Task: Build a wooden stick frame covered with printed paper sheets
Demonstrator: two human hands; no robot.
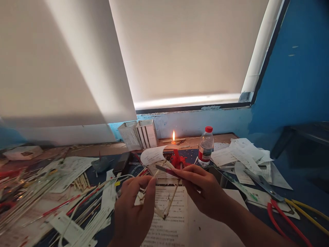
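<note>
My left hand is closed, thumb and finger pinching a light frame of thin wooden sticks joined at dark corners. Between the fingers of my right hand is a slim, dark, blade-like tool, its tip touching or very near the frame's upper part; I cannot tell which. Just behind the hands burns a red candle, with red wax lumped around its foot. Under the frame lies a printed sheet, and a curled paper rises behind it.
A water bottle with a red cap stands right of the candle. Loose papers, shears and red-handled pliers lie at right. Sticks and paper strips clutter the left. Two paper-covered boxes stand by the wall.
</note>
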